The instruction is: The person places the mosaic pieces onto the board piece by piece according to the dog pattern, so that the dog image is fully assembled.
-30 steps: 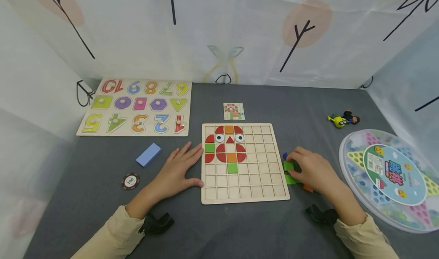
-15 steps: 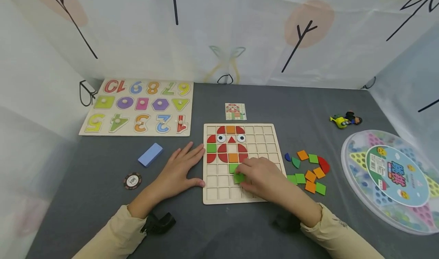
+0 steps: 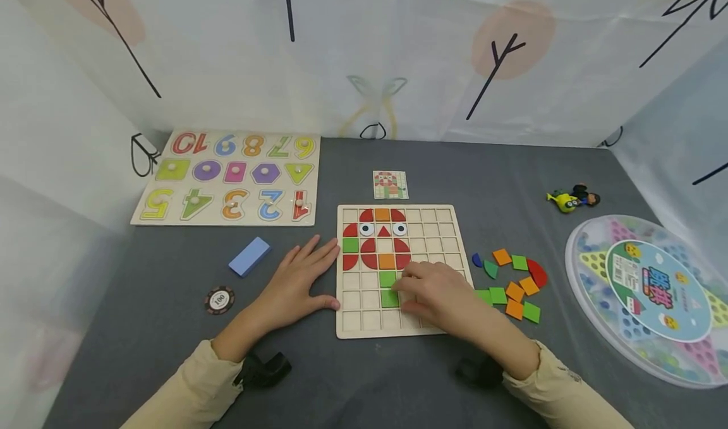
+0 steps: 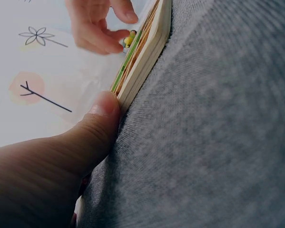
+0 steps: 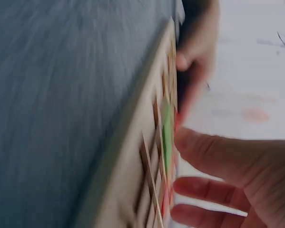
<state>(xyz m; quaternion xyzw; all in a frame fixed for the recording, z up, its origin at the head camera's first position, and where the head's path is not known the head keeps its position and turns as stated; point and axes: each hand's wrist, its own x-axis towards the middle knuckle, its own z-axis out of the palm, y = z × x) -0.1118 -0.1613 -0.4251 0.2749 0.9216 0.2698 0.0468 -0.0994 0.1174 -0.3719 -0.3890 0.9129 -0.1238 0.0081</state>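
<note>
A wooden grid board (image 3: 358,321) lies in the middle of the table with red, orange and green pieces and two eye pieces in its cells. My left hand (image 3: 296,280) is spread flat beside it, fingertips and thumb at its left edge; the left wrist view shows the thumb (image 4: 92,128) against the board's side. Low in the grid sits a green square tile (image 3: 389,299), below another green tile (image 3: 387,279). Just right of them my right hand (image 3: 435,293) is over the board, holding nothing; its thumb (image 5: 204,149) and fingers are apart in the right wrist view.
Loose green, orange, red and blue pieces (image 3: 514,292) lie right of the board, near a round clear case (image 3: 586,277). A small pattern card (image 3: 390,185) is behind the board. To the left are a number puzzle (image 3: 227,219), a blue block (image 3: 249,256) and a poker chip (image 3: 219,300).
My right hand has gone from the loose pieces to the board with a green square tile, set it in a lower cell and let go. My left hand has stayed at the board's edge.
</note>
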